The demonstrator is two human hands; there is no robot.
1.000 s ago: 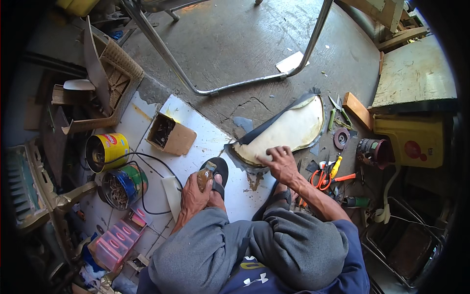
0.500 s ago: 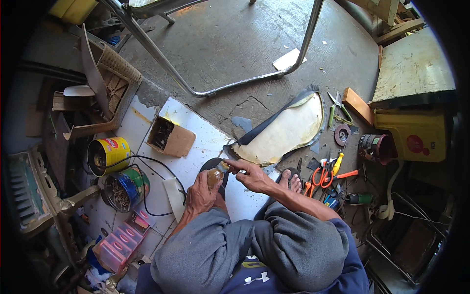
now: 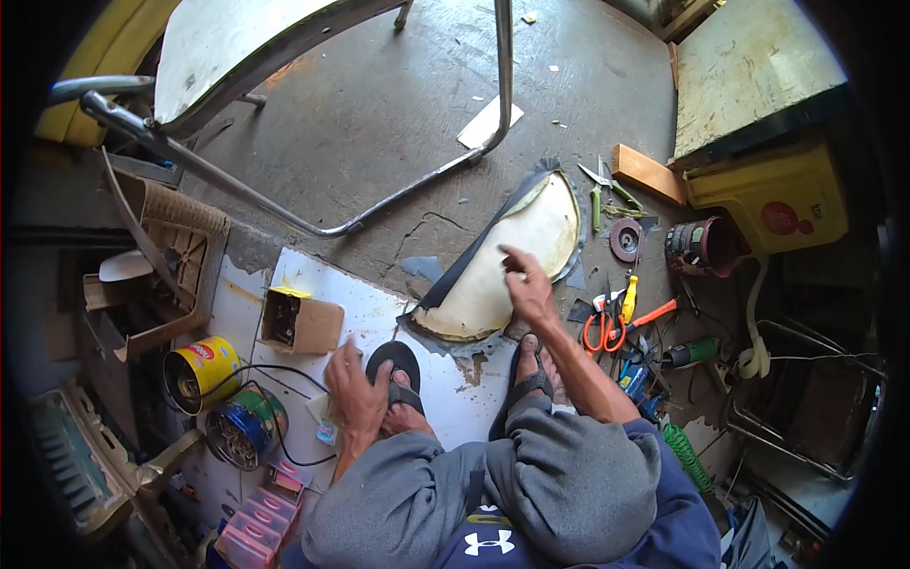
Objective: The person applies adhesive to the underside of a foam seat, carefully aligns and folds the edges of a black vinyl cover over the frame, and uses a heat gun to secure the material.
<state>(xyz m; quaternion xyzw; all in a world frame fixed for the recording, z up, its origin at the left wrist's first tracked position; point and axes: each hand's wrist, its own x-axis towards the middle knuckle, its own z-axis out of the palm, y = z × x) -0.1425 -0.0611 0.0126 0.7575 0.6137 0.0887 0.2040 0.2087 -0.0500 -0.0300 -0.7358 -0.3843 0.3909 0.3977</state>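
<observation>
My left hand [image 3: 357, 391] hovers beside my left sandal, fingers loosely bent and slightly blurred, with nothing visible in it. Just below it on the white tiles stands a small pale container with a teal patch [image 3: 325, 429], partly hidden by the hand and wrist. My right hand [image 3: 531, 292] is over the near right part of a cream, half-oval padded seat piece [image 3: 507, 251]. Its index finger stretches out above the cream surface while the other fingers curl in; I see nothing held. Dark fabric [image 3: 471, 268] lines the pad's far left edge.
Scissors with orange handles [image 3: 604, 327], a yellow screwdriver [image 3: 629, 299], green-handled pliers [image 3: 597, 204] and an abrasive disc [image 3: 626, 240] lie to the right. At left are an open cardboard box [image 3: 318, 327] and a yellow can [image 3: 204, 370]. A metal chair frame [image 3: 417, 194] stands ahead.
The amber bottle has left my left hand, which is now lower and further left. My right hand has moved from the bottle's mouth to above the pad. The view has shifted.
</observation>
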